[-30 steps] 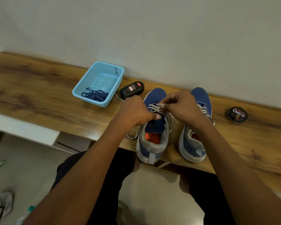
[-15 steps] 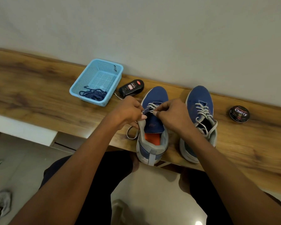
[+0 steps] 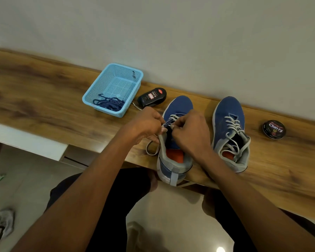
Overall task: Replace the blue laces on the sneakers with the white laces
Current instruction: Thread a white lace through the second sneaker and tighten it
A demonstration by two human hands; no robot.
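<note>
Both hands meet over the throat of the left sneaker (image 3: 177, 110), which stands on the wooden shelf (image 3: 44, 99) with its heel at the near edge. The left hand (image 3: 145, 124) has its fingers curled in, and its thumb and fingertips pinch the sneaker's left eyelet edge, at a small blue tab. The right hand (image 3: 191, 131) is curled too, its fingertips pressed against the left hand's and pinching the white lace (image 3: 174, 117) at the same spot. How firmly each hand grips cannot be told, since the fingertips hide one another.

Beyond the fingers, the white lace crosses the sneaker's lower eyelets. A loose loop (image 3: 151, 148) of it lies on the shelf under the left wrist, just beside the sneaker. Its orange insole shows below the right hand.

To the right of the right hand, near but apart from it, stands the right sneaker (image 3: 227, 113), laced in white, with the lace ends resting loose in its opening.

Beyond and to the left of the left hand sits a light blue basket (image 3: 135, 73) holding the bundled blue laces (image 3: 108, 104) in its near corner. Between the basket and the left sneaker's toe lies a black polish bottle (image 3: 152, 97). Far to the right of both hands, past the right sneaker, a round black polish tin (image 3: 274, 129) sits on the shelf.
</note>
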